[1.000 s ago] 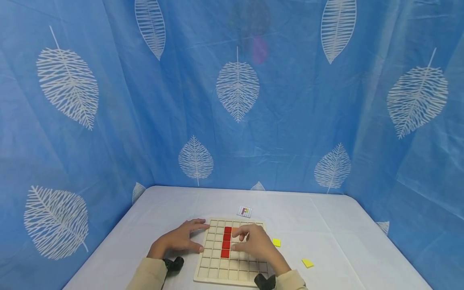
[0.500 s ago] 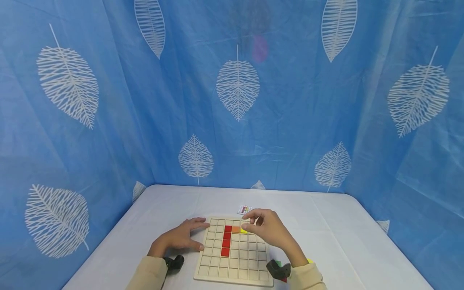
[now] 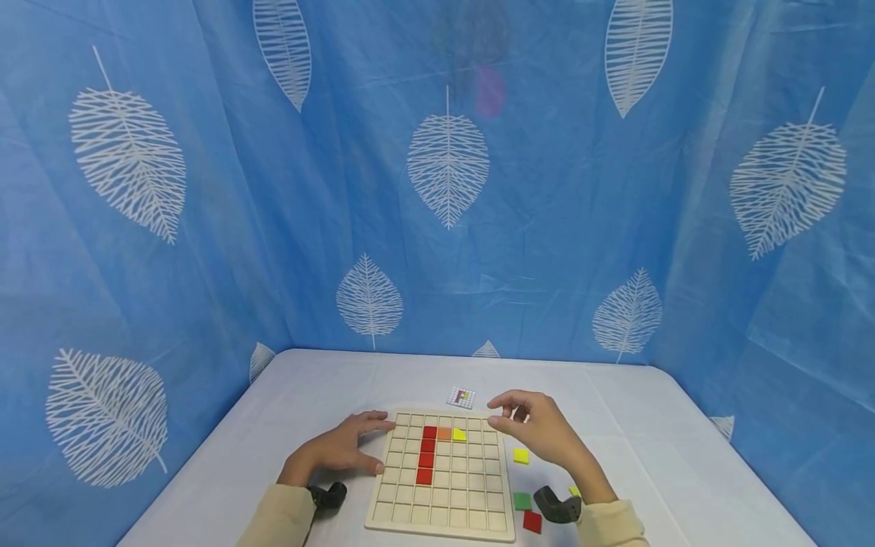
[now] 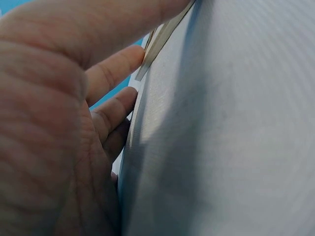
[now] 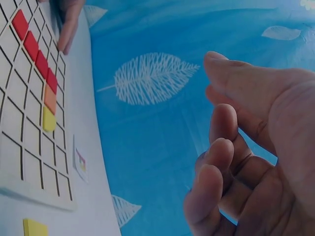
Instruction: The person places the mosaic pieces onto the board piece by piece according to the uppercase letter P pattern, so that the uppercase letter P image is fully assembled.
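A pale wooden grid board (image 3: 410,516) lies on the table. A column of red square tiles (image 3: 427,460) sits in its cells, with an orange tile (image 3: 444,434) right of the top red one. Beside the orange tile is a yellow tile (image 3: 459,435) with one rounded corner. My left hand (image 3: 335,448) rests at the board's left edge, thumb and fingertips against its side. My right hand (image 3: 540,429) is raised past the board's upper right corner. Its fingers (image 5: 224,120) are loosely bent, with nothing between them and the thumb.
Right of the board lie a loose yellow tile (image 3: 522,456), a green tile (image 3: 522,501) and a red tile (image 3: 532,522). Another yellow tile (image 3: 574,491) is partly hidden by the right wrist. A small pattern card (image 3: 461,397) lies beyond the board's far edge.
My right hand has moved from over the board to the right, off its surface. The yellow tile beside the orange one is now in plain sight. The left hand has stayed put.
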Motion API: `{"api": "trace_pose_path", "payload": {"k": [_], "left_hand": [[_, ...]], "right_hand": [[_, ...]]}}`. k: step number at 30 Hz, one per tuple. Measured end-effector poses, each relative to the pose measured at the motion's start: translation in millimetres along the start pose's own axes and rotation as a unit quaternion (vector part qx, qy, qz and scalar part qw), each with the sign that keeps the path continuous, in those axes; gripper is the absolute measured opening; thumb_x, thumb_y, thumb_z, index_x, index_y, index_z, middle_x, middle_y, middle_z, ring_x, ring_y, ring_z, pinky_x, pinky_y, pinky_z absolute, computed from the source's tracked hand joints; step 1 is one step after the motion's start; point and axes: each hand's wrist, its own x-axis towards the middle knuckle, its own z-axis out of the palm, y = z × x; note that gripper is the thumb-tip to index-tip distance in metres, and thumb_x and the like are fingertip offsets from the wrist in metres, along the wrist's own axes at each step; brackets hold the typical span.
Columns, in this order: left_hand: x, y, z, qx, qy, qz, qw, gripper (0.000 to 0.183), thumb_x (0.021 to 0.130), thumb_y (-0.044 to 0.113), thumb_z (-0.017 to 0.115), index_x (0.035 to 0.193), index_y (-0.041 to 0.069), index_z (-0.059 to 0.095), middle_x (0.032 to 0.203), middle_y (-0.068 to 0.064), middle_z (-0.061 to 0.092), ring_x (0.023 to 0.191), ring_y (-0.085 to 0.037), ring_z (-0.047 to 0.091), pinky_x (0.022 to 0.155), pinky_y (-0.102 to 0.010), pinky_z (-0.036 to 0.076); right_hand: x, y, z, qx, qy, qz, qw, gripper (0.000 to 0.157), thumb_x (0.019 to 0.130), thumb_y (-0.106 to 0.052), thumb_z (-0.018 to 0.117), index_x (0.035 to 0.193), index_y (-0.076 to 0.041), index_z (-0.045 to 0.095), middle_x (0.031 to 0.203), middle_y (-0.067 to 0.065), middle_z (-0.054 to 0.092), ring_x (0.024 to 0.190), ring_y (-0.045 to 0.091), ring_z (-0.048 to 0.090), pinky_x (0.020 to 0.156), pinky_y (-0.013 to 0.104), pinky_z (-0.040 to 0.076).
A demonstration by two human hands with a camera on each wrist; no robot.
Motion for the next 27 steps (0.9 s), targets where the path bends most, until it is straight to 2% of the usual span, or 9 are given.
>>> {"api": "trace_pose_path", "payload": {"k": [6,13,23,27], "left_hand": [[-0.1,1.4,0.2,0.008,0.001,-0.007,0.9999,0.082,0.073,0.050,0.084,0.146,0.030,0.053,0.162,-0.009,0.034,0.151,-0.044,0.022,0.114,-0.074,0.020],[1.2,4.3,-0.9,0.008,0.000,-0.013,0.9999,0.082,0.073,0.051,0.084,0.146,0.030,0.053,0.162,-0.009,0.033,0.151,-0.044,0.023,0.114,-0.074,0.019],[0.0,4.8,0.5,0.013,0.003,-0.022,0.9997,0.083,0.072,0.051,0.085,0.146,0.030,0.053,0.162,-0.008,0.035,0.151,-0.043,0.023,0.114,-0.074,0.020],[-4.1,1.4,-0.3,0.016,0.001,-0.020,0.9997,0.083,0.073,0.052,0.084,0.147,0.030,0.052,0.162,-0.009,0.035,0.151,-0.044,0.023,0.114,-0.074,0.021]], "right_hand": [[-6,8,-6.7,-0.001,-0.012,0.002,1.000,0.024,0.090,-0.037,0.075,0.110,-0.022,0.073,0.085,-0.003,0.060,0.068,0.008,0.055,0.055,0.025,0.045],[-21,20,-12.7,-0.012,-0.056,0.018,0.998,0.026,0.088,-0.038,0.076,0.110,-0.024,0.073,0.084,-0.005,0.061,0.067,0.007,0.055,0.055,0.024,0.045],[-39,38,-18.6,0.003,-0.121,0.020,0.992,0.036,0.085,-0.032,0.080,0.114,-0.011,0.072,0.087,-0.002,0.060,0.069,0.005,0.052,0.057,0.024,0.045],[-43,44,-12.5,0.031,-0.152,0.014,0.988,0.033,0.086,-0.027,0.080,0.113,-0.011,0.073,0.088,0.001,0.062,0.068,0.004,0.051,0.056,0.024,0.043]]}}
